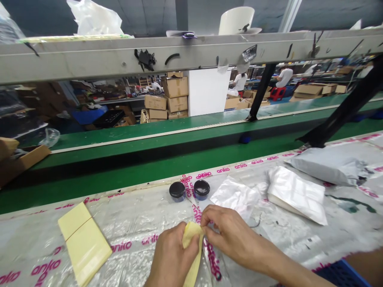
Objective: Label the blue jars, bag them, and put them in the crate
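Observation:
My left hand [176, 253] is closed round a pale yellow sheet [193, 239] with a fine texture, thumb on its near face. The sheet curves, and its lower part runs down between my hands. At its upper right edge the thumb and fingers of my right hand [226, 231] are pinched together. A stack of smooth yellow pieces [86, 245], with a thin brown band across it, lies to the left. Beyond my hands stand two small round jars with black lids, a left jar [177, 191] and a right jar [202, 189].
Thin white plastic bags [236, 197], a white packet [296, 193] and a grey bag [329, 165] lie to the right. Plastic film printed in pink covers the table [134, 223]. Behind it runs a green conveyor [143, 167], with a grey overhead beam [104, 59] above and a black post [344, 105] at right.

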`<state>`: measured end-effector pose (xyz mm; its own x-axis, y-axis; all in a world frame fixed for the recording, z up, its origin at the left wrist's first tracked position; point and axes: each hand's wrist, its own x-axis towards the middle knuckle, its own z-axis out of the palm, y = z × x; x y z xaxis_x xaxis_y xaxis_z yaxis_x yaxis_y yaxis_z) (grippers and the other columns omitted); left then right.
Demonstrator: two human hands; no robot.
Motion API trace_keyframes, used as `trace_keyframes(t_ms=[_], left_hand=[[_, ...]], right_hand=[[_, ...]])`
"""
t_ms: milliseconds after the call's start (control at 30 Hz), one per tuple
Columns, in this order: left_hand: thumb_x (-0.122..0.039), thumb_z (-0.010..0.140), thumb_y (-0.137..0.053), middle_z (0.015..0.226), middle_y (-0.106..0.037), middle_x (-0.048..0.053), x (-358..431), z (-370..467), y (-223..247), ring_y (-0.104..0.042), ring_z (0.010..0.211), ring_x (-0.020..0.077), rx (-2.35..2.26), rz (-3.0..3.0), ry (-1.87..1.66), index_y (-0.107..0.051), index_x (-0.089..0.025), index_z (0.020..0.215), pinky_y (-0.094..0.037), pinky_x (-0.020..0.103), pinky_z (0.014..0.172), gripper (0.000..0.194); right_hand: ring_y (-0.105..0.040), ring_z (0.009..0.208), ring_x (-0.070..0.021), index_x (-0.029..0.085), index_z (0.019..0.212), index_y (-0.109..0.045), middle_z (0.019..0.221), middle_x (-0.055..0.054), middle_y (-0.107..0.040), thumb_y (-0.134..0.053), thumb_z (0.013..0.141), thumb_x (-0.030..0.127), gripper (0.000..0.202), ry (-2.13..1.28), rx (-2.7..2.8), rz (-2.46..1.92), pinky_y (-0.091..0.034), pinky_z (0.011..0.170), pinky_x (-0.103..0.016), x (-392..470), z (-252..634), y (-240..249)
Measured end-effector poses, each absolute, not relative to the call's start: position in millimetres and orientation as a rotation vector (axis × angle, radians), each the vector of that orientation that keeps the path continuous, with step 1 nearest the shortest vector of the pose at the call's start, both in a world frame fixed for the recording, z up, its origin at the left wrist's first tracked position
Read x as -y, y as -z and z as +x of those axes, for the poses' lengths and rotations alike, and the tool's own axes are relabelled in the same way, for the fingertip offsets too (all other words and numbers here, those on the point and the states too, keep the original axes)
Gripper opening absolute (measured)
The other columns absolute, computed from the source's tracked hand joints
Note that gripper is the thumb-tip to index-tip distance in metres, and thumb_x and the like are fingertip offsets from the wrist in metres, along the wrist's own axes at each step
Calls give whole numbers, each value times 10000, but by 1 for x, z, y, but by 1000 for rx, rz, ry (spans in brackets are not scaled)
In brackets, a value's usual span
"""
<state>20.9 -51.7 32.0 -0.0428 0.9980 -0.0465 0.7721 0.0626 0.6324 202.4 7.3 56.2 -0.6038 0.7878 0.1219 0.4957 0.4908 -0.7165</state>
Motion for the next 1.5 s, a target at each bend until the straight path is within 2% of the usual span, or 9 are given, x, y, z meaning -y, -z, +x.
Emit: trace_keyframes(t_ms=[200, 500, 800, 1000, 1133, 1233, 1300, 1367, 1500], left_hand=[[-278, 902, -479, 676, -670, 15, 53, 20, -31, -639, 640, 204, -1975, 1923, -448, -525, -223, 709, -319, 285, 596, 206], [-249, 869, -524, 692, -698, 22, 50, 22, -41, -664, 666, 221, -2028, 1871, -319, -570, -220, 720, -302, 278, 583, 158], [-203, 881, -515, 756, -735, 47, 48, 26, -36, -703, 734, 257, -2025, 1932, -167, -629, -216, 798, -257, 306, 590, 141], [-274, 851, -555, 763, -721, 39, 46, 14, -35, -688, 764, 254, -2054, 1763, -169, -641, -220, 860, -359, 278, 611, 102], [-302, 852, -610, 991, -720, 62, 47, 6, -35, -689, 903, 301, -2209, 1920, -202, -580, -230, 1210, -448, 336, 679, 366], [-324, 899, -596, 1172, -656, 108, 38, 4, -39, -643, 1042, 300, -2257, 2225, -460, -584, -211, 1209, -495, 394, 808, 330], [-305, 899, -609, 1280, -612, 126, 21, 5, -44, -576, 1188, 315, -2128, 2453, -619, -573, -208, 1235, -448, 467, 992, 352], [-259, 852, -674, 1426, -526, 133, -3, 8, -48, -439, 1364, 325, -1947, 2591, -659, -493, -200, 1350, -316, 516, 1147, 533], [-243, 761, -762, 1519, -439, 172, -50, 22, -49, -319, 1455, 342, -1723, 2581, -493, -381, -136, 1448, -227, 562, 1204, 793]], right_hand=[[-596, 813, -178, 198, 864, -640, 853, -16, -646, -545, 838, 91, 145, -884, 2313, -1023, -430, 739, -289, -7, 199, -51], [-579, 726, -138, 198, 738, -636, 807, 7, -646, -563, 754, 81, 139, -1316, 1955, -1097, -403, 614, -226, -10, 195, -31], [-586, 787, -153, 201, 778, -635, 877, -2, -648, -563, 732, 61, 164, -1140, 1959, -1020, -442, 702, -262, -5, 196, -33], [-533, 668, -138, 180, 756, -638, 732, 6, -598, -610, 787, 242, 75, -1636, 1495, -1096, -458, 619, -262, -13, 201, -35], [-494, 629, -129, 174, 749, -637, 712, 8, -568, -665, 768, 335, 165, -1734, 1360, -1100, -456, 571, -257, -18, 202, -33], [-489, 627, -130, 183, 745, -638, 714, 8, -570, -657, 780, 324, 146, -1646, 1377, -1108, -439, 578, -258, -22, 205, -35], [-504, 662, -138, 190, 741, -635, 775, -4, -603, -645, 783, 310, 128, -1559, 1389, -1103, -437, 607, -268, -25, 208, -41], [-537, 744, -157, 194, 718, -630, 892, -22, -641, -638, 773, 300, 119, -1455, 1384, -1116, -441, 658, -280, -29, 212, -47], [-572, 959, -216, 199, 681, -625, 1020, -37, -661, -636, 765, 305, 135, -1309, 1371, -1157, -439, 800, -313, -38, 222, -55]])
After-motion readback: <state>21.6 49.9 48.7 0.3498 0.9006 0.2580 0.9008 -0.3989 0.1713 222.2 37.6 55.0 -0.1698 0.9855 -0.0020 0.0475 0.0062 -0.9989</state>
